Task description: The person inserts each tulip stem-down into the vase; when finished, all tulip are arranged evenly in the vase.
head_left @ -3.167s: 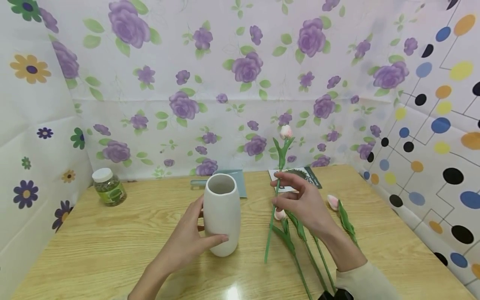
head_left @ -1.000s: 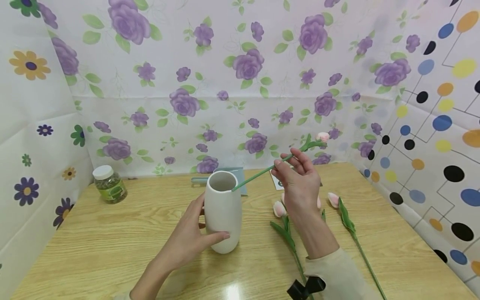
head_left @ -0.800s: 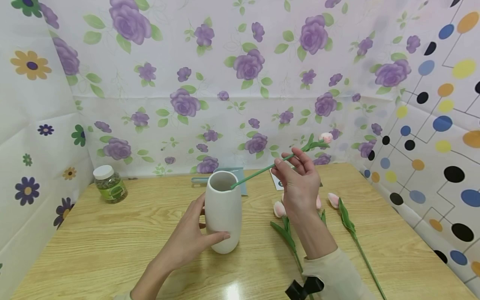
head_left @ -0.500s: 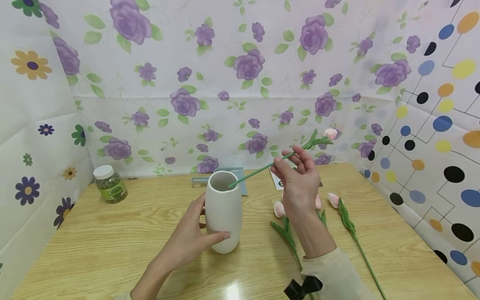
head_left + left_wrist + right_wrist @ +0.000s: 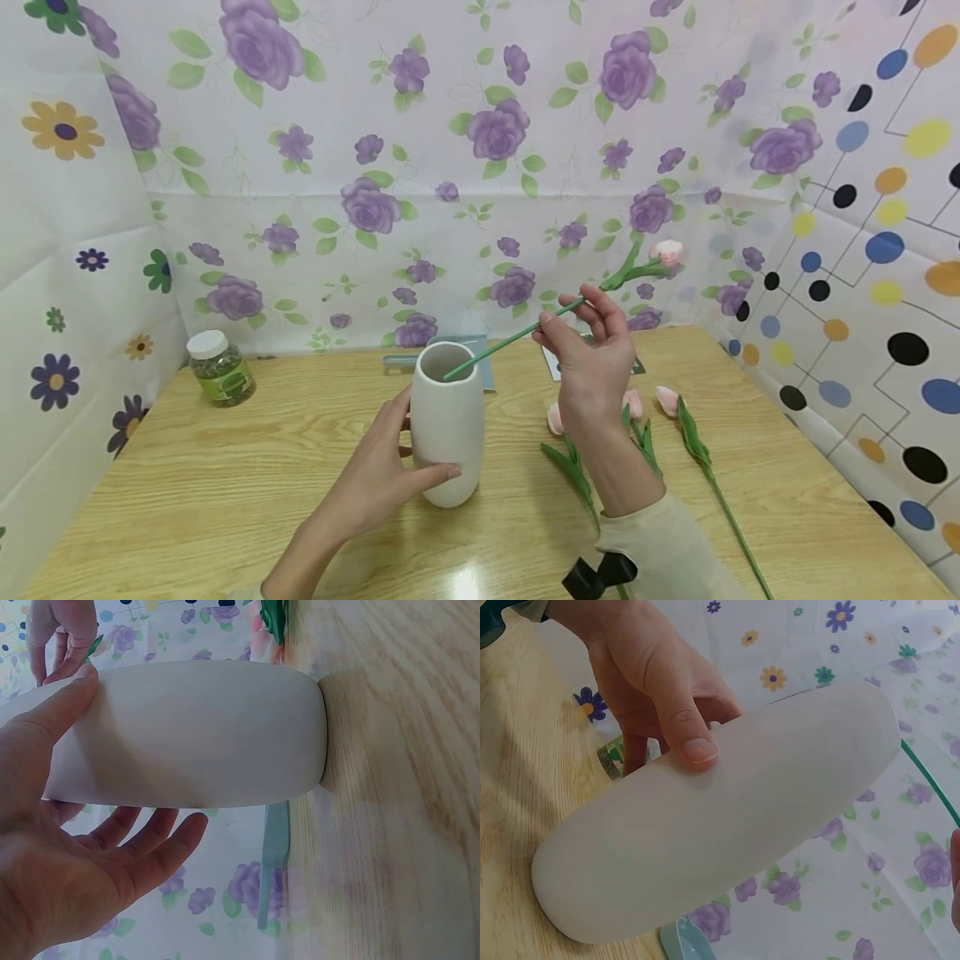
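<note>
A white vase (image 5: 448,442) stands upright on the wooden table. My left hand (image 5: 386,479) holds its side, with the thumb across the front and the fingers round the back; the left wrist view shows this hand (image 5: 82,840) against the vase (image 5: 195,735) too. My right hand (image 5: 596,358) pinches the green stem of an artificial pink tulip (image 5: 517,335). The tulip slants, bloom up to the right, and its stem end is inside the vase's mouth. In the right wrist view the stem (image 5: 934,780) enters the vase's (image 5: 727,817) rim.
Several pink tulips, one of them (image 5: 696,446) at the far right, lie on the table (image 5: 300,450) near my right forearm. A lidded jar (image 5: 219,371) stands at the back left. Behind the vase lie a blue-grey dustpan-like item (image 5: 483,367) and a printed card (image 5: 553,362).
My right hand has picked the tulip up from over the others, tilted it and brought its stem end to the vase. The end has slid over the rim into the mouth. My left hand stays put.
</note>
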`<action>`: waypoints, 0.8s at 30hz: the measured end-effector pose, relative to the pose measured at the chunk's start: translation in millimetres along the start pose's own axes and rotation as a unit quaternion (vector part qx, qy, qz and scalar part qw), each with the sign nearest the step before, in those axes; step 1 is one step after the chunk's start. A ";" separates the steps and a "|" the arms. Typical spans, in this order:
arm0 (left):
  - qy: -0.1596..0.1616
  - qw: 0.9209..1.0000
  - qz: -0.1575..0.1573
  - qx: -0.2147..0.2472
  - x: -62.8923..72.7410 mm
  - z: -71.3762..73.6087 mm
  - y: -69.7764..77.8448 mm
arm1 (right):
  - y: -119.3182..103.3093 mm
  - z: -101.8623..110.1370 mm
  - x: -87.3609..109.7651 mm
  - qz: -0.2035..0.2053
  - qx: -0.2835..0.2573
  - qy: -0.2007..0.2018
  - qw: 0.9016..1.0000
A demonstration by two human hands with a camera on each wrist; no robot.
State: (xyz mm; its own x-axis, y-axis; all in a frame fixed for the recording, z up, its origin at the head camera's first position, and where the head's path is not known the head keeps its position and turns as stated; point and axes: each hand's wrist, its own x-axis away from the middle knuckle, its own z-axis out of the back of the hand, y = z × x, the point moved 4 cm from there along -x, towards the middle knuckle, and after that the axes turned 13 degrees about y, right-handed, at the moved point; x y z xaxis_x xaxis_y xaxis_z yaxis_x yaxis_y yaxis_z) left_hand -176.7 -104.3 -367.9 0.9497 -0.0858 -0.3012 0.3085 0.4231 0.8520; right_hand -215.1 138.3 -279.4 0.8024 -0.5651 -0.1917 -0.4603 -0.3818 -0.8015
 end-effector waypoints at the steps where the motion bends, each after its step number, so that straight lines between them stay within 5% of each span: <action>1: -0.001 1.000 0.000 0.000 0.0 -0.1 0.0 | -0.3 -0.3 0.7 0.003 -0.001 -0.001 1.000; 24: -0.001 1.000 -0.002 -0.001 -0.2 -0.3 -0.3 | -5.0 -12.3 13.4 0.069 0.009 -0.049 0.996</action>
State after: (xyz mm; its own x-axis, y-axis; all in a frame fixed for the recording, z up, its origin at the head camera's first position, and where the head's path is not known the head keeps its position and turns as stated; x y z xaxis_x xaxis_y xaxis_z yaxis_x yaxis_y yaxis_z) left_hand -177.0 -104.1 -368.2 0.9483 -0.0903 -0.3043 0.3130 0.4252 0.8492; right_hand -206.7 123.7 -271.0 0.7650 -0.5372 -0.3552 -0.5637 -0.2919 -0.7727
